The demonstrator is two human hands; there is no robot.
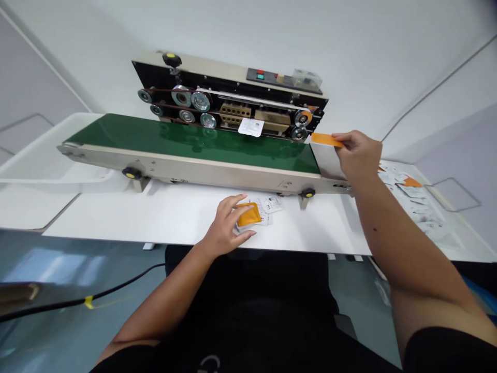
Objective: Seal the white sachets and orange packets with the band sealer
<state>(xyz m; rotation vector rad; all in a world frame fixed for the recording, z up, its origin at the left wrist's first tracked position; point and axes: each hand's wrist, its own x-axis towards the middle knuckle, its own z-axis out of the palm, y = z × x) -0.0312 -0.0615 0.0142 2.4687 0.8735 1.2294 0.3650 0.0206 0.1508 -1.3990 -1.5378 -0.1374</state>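
Observation:
At the right end of the band sealer (233, 77), my right hand (359, 155) pinches a small orange sachet (325, 139) by one edge, holding it level beside the machine's rollers. On the table's front part, my left hand (228, 225) lies with fingers and thumb apart around another orange sachet (249, 215), with fingertips touching it. That sachet rests on a loose pile of white printed sachets (273, 204). Further back, a white printed sachet (250, 127) stands out from the sealing bars, above the green conveyor belt (163, 142).
A white plastic bin (23, 168) stands under the belt's left end. To the right, a tray (462, 228) holds several white and orange sachets. Black knobs (131, 173) stick out from the conveyor's front. A black cable (128, 284) hangs over the floor at the left.

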